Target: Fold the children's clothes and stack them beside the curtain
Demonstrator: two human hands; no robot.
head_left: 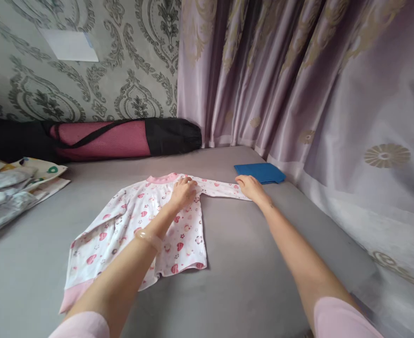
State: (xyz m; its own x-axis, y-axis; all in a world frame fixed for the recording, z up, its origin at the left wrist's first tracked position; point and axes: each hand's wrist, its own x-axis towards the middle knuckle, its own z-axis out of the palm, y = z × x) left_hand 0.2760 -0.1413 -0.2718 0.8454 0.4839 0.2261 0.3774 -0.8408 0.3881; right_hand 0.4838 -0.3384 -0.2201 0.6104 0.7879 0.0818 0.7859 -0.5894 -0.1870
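Note:
A small white long-sleeved shirt (184, 234) with red hearts, flowers and a pink collar lies spread on the grey sheet. My left hand (184, 191) is at its right shoulder, fingers bent and closed on the fabric. Out at the end of the right sleeve (217, 188), my right hand (252, 188) grips the cuff, which its fingers mostly hide. That sleeve stretches sideways between both hands. The other sleeve (87, 253) bends down toward me and ends in a pink cuff (73, 295).
Grey-sheeted bed (242, 281) under everything. A folded blue cloth (263, 172) lies just beyond my right hand. White and patterned clothes (17, 188) are piled at the left. Along the wall rests a long black and pink bag (115, 139). Purple curtains (280, 70) hang at the right.

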